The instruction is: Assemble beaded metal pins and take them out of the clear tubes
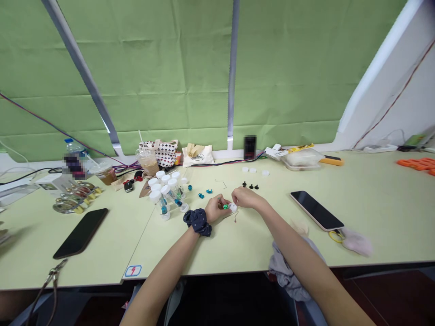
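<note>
In the middle of the table, my left hand (214, 209) is closed around a small white round piece (232, 207) with a shiny green part (225, 206) beside it. My right hand (246, 198) is pinched at the upper right edge of that white piece; whatever its fingertips grip is too small to make out. A thin bent brownish piece (235, 217) lies just below the hands. Small blue parts (201, 195) rest beyond my left hand, and three black parts (251, 186) stand beyond my right. Several clear tubes with white caps (165, 191) are grouped to the left.
Phones lie left (81, 233) and right (317, 211). At the back are a drink cup (148, 160), a cloth pouch (198, 156), white caps (253, 170) and a plastic container (302, 160). A bent wire (220, 183) lies ahead. Orange pieces (418, 164) sit far right.
</note>
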Action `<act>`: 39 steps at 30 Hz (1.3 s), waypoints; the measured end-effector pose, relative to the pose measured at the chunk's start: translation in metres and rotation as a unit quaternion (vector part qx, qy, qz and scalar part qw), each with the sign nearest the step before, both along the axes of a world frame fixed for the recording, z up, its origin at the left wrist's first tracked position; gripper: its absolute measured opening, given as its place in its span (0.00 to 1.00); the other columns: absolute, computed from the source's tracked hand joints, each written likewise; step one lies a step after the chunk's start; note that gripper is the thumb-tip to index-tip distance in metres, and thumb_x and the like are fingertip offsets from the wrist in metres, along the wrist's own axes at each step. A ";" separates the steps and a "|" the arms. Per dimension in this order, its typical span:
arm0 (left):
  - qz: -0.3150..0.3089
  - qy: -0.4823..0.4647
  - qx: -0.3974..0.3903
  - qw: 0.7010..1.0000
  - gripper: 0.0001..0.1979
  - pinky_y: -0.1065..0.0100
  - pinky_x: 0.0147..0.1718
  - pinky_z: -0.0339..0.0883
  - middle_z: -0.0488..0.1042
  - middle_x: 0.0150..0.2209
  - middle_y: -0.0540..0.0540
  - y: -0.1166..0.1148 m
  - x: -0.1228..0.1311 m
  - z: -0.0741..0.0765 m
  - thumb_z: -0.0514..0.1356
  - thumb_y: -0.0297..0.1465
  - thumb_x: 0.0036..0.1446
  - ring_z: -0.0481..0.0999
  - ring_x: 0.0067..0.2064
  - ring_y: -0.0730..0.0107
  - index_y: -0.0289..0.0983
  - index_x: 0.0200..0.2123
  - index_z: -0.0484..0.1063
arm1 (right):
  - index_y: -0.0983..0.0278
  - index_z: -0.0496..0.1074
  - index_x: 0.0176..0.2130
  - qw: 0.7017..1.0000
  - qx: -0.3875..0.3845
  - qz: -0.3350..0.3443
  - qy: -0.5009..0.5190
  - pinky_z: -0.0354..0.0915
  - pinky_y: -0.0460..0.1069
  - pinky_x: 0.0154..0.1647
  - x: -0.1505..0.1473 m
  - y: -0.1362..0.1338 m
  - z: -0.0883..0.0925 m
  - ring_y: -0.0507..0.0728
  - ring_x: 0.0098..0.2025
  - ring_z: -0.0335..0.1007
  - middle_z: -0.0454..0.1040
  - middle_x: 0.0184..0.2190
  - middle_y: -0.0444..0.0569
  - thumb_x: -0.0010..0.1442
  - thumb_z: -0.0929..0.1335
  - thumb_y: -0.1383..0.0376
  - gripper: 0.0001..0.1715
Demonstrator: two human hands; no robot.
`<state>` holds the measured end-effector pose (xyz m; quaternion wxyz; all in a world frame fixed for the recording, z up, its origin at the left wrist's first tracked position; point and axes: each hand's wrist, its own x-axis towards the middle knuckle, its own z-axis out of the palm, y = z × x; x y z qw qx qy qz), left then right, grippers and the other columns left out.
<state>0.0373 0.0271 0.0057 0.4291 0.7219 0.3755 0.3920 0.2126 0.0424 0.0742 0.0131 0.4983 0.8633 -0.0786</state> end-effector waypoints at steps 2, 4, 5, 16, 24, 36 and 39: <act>0.002 -0.001 0.000 1.000 0.20 0.70 0.27 0.62 0.78 0.40 0.40 0.000 0.000 0.000 0.68 0.38 0.43 0.74 0.31 0.70 0.37 0.26 0.58 | 0.65 0.76 0.31 1.000 -0.004 0.001 -0.005 0.56 0.44 0.28 0.000 0.000 0.000 0.56 0.35 0.73 0.76 0.34 0.53 0.49 0.68 0.74 0.08; 0.004 0.002 0.003 1.000 0.20 0.70 0.28 0.62 0.78 0.39 0.39 0.001 0.000 -0.001 0.68 0.37 0.42 0.74 0.32 0.69 0.37 0.26 0.58 | 0.65 0.76 0.31 1.000 -0.004 -0.002 -0.007 0.55 0.44 0.28 -0.001 0.000 0.000 0.57 0.36 0.73 0.76 0.34 0.53 0.49 0.69 0.74 0.08; 0.004 0.004 0.005 1.000 0.20 0.70 0.28 0.62 0.78 0.39 0.39 0.001 0.000 -0.001 0.68 0.37 0.42 0.74 0.32 0.69 0.37 0.26 0.58 | 0.65 0.76 0.31 1.000 -0.002 -0.004 -0.006 0.55 0.44 0.28 -0.001 0.000 0.000 0.57 0.36 0.73 0.76 0.34 0.53 0.49 0.69 0.73 0.08; -0.006 0.004 -0.001 1.000 0.20 0.71 0.26 0.60 0.78 0.40 0.40 0.001 0.000 0.000 0.68 0.38 0.43 0.72 0.29 0.73 0.37 0.26 0.58 | 0.63 0.75 0.33 1.000 0.012 0.011 0.009 0.55 0.44 0.29 0.001 0.000 -0.002 0.57 0.38 0.71 0.75 0.35 0.51 0.50 0.70 0.72 0.08; -0.003 0.008 0.009 1.000 0.20 0.72 0.25 0.59 0.78 0.40 0.40 0.001 0.000 -0.001 0.68 0.36 0.43 0.71 0.28 0.75 0.37 0.26 0.58 | 0.62 0.76 0.33 1.000 0.001 0.019 0.009 0.54 0.44 0.29 0.000 -0.001 0.001 0.56 0.39 0.71 0.75 0.35 0.50 0.50 0.69 0.74 0.10; -0.006 -0.010 -0.003 1.000 0.19 0.74 0.23 0.57 0.78 0.39 0.40 0.001 0.000 0.000 0.67 0.35 0.42 0.68 0.25 0.78 0.36 0.26 0.58 | 0.61 0.79 0.36 1.000 0.010 0.022 -0.004 0.57 0.44 0.30 -0.004 -0.003 -0.001 0.57 0.38 0.73 0.77 0.34 0.51 0.48 0.69 0.76 0.16; -0.003 -0.012 -0.004 1.000 0.19 0.74 0.23 0.57 0.78 0.39 0.40 0.000 0.000 0.001 0.67 0.35 0.43 0.67 0.25 0.78 0.36 0.26 0.58 | 0.61 0.80 0.36 1.000 0.008 0.020 -0.005 0.57 0.45 0.30 -0.005 -0.005 0.000 0.57 0.37 0.74 0.78 0.35 0.52 0.48 0.69 0.76 0.17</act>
